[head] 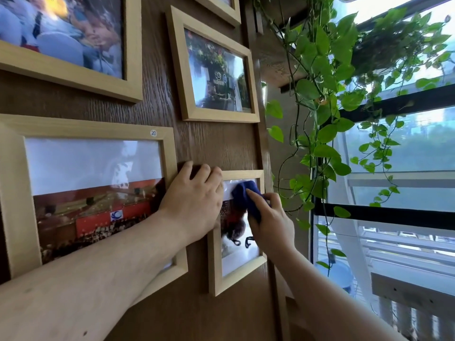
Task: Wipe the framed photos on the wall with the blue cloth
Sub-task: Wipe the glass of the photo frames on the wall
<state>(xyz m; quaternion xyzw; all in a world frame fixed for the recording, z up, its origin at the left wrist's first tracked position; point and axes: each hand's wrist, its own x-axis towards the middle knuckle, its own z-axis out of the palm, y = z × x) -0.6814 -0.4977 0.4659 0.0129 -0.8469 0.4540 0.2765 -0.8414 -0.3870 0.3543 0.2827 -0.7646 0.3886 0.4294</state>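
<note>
Several light wooden framed photos hang on a dark wood-grain wall. My right hand [270,217] presses a bunched blue cloth [246,195] against the glass of the small lower frame [215,267], near its top. My left hand [194,195] lies flat over that frame's upper left corner, fingers curled over its top edge onto the wall. To the left hangs a large frame [86,130] with a round "20" sticker. Above are a medium frame [179,70] and another large frame [134,57] at top left.
A trailing green vine plant [327,94] hangs just right of the wall's edge, close to my right hand. Beyond it is a window with black bars [394,104]. A further frame's corner [229,13] shows at the top.
</note>
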